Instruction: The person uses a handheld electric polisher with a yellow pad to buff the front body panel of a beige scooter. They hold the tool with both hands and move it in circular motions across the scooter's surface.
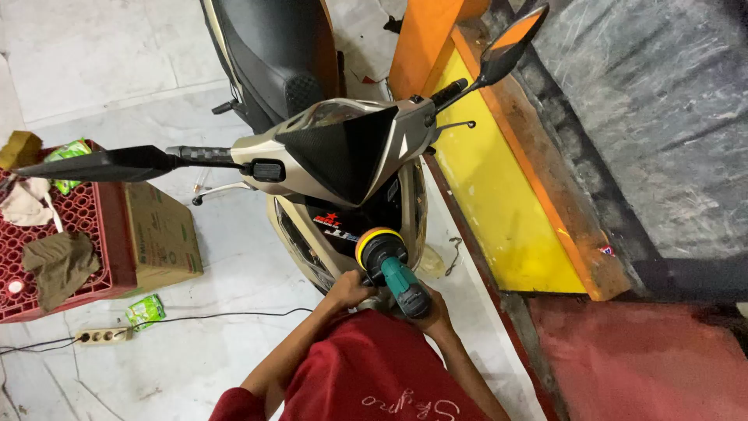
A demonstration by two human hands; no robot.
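Note:
A beige and black scooter [312, 160] stands in front of me, its handlebars and mirrors spread left and right. Both my hands hold a teal power polisher [401, 279] with a black head and a yellow pad [368, 240]. The pad lies against the scooter's dark front panel, below the handlebars. My left hand [347, 290] grips the tool at its left side near the head. My right hand [435, 313] is wrapped round the rear of the tool's body. My red shirt [366, 378] fills the lower middle of the view.
A red plastic crate [109, 242] with rags stands at the left, a cardboard box [164, 234] beside it. A power strip [101, 336] and its cable lie on the white tiled floor. A yellow and orange ramp-like structure [506, 203] runs close along the scooter's right.

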